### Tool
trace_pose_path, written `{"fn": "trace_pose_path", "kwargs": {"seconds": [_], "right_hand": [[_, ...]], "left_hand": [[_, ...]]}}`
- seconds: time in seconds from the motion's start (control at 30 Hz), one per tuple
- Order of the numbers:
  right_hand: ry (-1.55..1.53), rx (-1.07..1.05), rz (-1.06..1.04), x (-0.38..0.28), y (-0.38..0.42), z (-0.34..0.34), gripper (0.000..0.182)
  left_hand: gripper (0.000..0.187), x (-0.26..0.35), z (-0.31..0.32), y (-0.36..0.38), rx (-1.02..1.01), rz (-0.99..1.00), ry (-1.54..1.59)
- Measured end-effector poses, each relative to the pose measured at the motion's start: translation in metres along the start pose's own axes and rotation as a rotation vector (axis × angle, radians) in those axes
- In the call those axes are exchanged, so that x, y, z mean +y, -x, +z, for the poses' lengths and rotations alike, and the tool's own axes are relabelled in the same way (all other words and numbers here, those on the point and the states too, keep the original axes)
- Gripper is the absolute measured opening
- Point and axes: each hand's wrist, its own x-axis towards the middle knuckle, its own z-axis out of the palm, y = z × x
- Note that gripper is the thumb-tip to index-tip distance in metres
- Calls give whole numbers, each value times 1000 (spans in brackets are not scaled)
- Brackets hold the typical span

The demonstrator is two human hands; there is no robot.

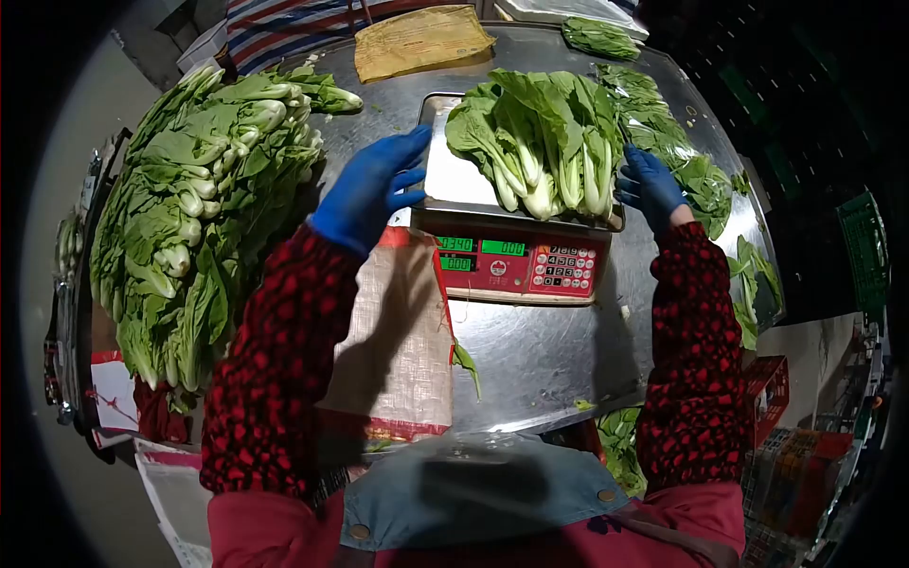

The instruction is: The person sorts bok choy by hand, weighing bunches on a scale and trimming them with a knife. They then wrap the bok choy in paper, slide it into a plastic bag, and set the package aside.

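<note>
Several heads of leafy green bok choy (540,142) lie on the metal tray (459,180) of a red digital scale (507,270), stems toward me and leaves away. Its green display (456,244) is lit and reads about 0.340 at the left. My left hand (374,189), in a blue glove, is at the tray's left edge with its fingers apart and nothing in them. On the other side, my right hand (650,187), also gloved in blue, has its fingers stretched out at the tray's right edge, close beside the greens.
A tall heap of bok choy (204,208) fills the table's left side. Bagged greens (653,114) line the right edge. A yellowish sack (421,43) lies at the back, a woven sack (398,331) in front of the scale. Green crates (862,251) stand at the right.
</note>
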Motion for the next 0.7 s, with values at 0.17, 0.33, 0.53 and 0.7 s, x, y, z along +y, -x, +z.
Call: {"fn": "trace_pose_path", "kwargs": {"seconds": [0.17,0.33,0.53,0.7], "right_hand": [[379,111,-63,-4,-29,39,78],[-79,-98,-60,11,-49,44,65],[-465,-470,-53,-4,-31,88,53],[-286,-432,-411,-26,-6,89,60]], "left_hand": [[56,-28,62,-96,170,-367,-123],[74,-22,95,-115,135,-308,-171],[56,-60,81,-159,-274,0,89],[58,-33,62,-119,-287,377,-17]]}}
